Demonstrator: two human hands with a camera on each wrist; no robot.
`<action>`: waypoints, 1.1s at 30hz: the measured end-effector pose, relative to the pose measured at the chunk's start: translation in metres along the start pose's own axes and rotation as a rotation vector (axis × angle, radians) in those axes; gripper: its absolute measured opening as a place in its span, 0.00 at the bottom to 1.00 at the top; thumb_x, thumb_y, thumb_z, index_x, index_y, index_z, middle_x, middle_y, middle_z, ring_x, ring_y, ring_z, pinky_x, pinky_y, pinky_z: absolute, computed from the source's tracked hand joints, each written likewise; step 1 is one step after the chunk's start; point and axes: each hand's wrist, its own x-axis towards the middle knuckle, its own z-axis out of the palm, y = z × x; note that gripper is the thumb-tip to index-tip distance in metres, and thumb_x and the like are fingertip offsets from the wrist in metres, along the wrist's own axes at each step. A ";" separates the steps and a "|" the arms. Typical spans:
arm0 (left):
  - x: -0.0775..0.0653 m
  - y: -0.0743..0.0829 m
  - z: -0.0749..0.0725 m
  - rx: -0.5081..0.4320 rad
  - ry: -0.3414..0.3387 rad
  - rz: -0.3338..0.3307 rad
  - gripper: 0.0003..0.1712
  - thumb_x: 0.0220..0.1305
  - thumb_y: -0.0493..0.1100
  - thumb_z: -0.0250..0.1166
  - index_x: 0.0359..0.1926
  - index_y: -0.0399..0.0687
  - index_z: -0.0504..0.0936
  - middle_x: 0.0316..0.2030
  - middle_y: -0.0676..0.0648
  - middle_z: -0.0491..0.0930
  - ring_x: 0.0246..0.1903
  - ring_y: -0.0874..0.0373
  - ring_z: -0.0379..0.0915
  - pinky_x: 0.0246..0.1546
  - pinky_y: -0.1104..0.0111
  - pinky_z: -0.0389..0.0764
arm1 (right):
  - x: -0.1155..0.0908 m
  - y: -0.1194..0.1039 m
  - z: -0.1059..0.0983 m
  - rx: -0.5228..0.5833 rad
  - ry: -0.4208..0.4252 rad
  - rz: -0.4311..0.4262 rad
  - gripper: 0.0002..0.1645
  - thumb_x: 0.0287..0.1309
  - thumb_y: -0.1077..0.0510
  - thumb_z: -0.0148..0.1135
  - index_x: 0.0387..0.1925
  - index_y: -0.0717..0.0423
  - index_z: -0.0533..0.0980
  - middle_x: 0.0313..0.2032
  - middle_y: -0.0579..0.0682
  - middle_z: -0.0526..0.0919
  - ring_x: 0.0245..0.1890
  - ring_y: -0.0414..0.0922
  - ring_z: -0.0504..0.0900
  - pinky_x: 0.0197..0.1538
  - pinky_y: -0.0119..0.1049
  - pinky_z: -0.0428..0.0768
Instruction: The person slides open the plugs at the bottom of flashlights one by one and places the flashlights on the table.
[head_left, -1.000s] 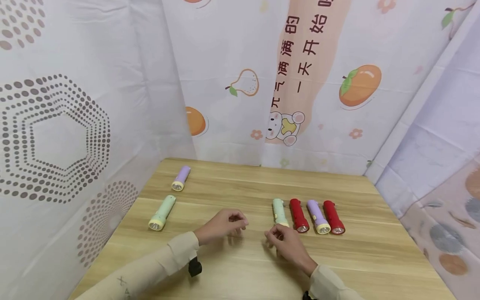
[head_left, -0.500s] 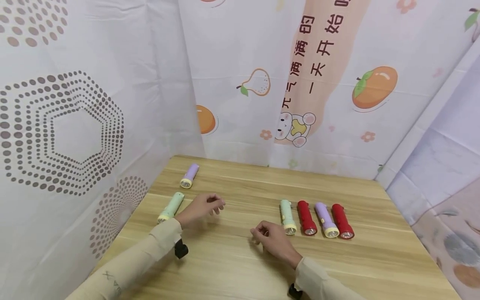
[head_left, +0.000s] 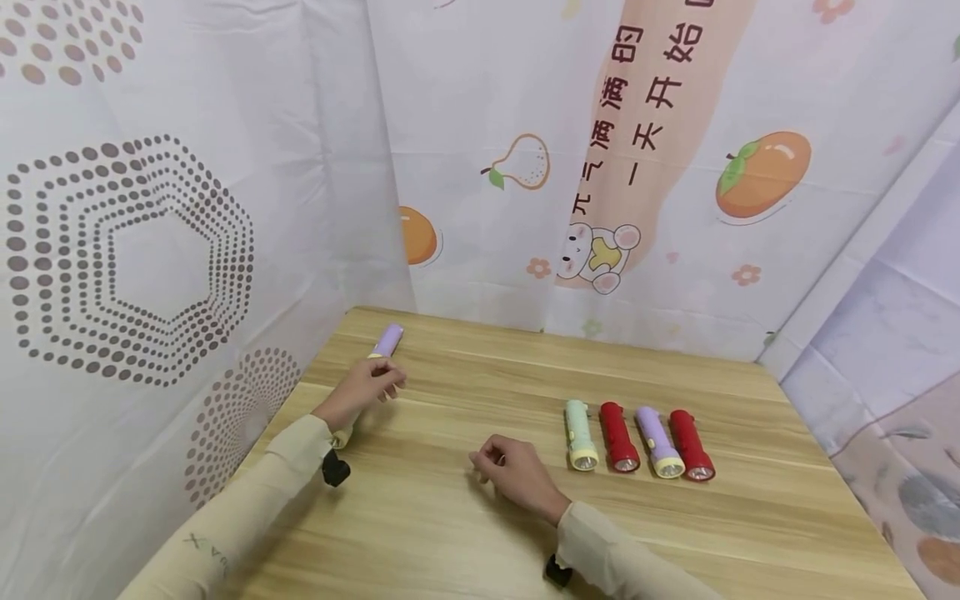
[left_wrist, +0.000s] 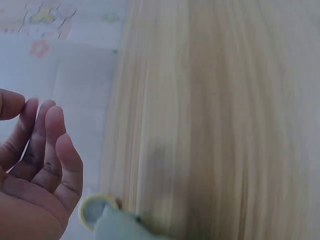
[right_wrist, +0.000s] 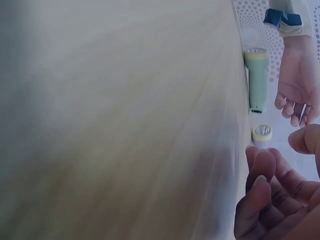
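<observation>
My left hand (head_left: 365,390) hovers over a pale green flashlight (right_wrist: 257,82), hiding most of it in the head view. Its fingers are loosely bent and hold nothing; the left wrist view shows the thumb near the fingertips. Just beyond that hand lies a purple flashlight (head_left: 388,340) with a yellow head, partly covered. My right hand (head_left: 521,473) is above the middle of the table, fingers relaxed and nothing in them. To its right, side by side, lie a pale green flashlight (head_left: 580,433), a red flashlight (head_left: 619,437), a purple flashlight (head_left: 660,442) and another red flashlight (head_left: 692,444).
The flashlights lie on a wood-grain table (head_left: 420,517). Printed white curtains (head_left: 480,225) stand along its back and both sides. A small black camera (head_left: 335,468) is strapped at the left wrist, and another black device (head_left: 558,572) at the right.
My left hand has moved left and farther back, over the left green flashlight. The right hand has drawn left, away from the row. The head view has turned slightly; the flashlights stay put.
</observation>
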 end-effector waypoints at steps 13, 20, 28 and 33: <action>0.011 -0.021 -0.049 -0.002 0.152 -0.075 0.22 0.76 0.49 0.61 0.50 0.30 0.80 0.50 0.33 0.80 0.41 0.52 0.78 0.43 0.66 0.82 | 0.024 -0.018 0.027 -0.015 -0.007 -0.050 0.13 0.74 0.48 0.60 0.33 0.46 0.80 0.24 0.42 0.85 0.18 0.37 0.74 0.21 0.31 0.73; 0.014 -0.036 -0.070 0.083 0.234 -0.116 0.19 0.76 0.48 0.59 0.49 0.33 0.81 0.47 0.35 0.82 0.38 0.54 0.79 0.39 0.68 0.82 | 0.038 -0.028 0.045 -0.010 -0.024 -0.075 0.12 0.73 0.49 0.60 0.32 0.47 0.80 0.24 0.39 0.85 0.19 0.35 0.74 0.22 0.30 0.72; 0.011 -0.052 -0.078 0.042 0.160 -0.267 0.19 0.75 0.48 0.61 0.52 0.35 0.77 0.40 0.44 0.82 0.35 0.57 0.78 0.35 0.68 0.81 | 0.048 -0.038 0.067 0.003 -0.055 -0.078 0.11 0.71 0.51 0.63 0.32 0.48 0.81 0.24 0.37 0.83 0.18 0.33 0.74 0.22 0.28 0.72; 0.012 -0.058 -0.077 0.085 0.122 -0.264 0.21 0.76 0.49 0.61 0.55 0.35 0.77 0.43 0.43 0.82 0.38 0.55 0.78 0.37 0.66 0.81 | 0.056 -0.045 0.079 -0.006 -0.062 -0.075 0.10 0.70 0.50 0.63 0.31 0.47 0.81 0.22 0.36 0.82 0.17 0.32 0.73 0.23 0.28 0.71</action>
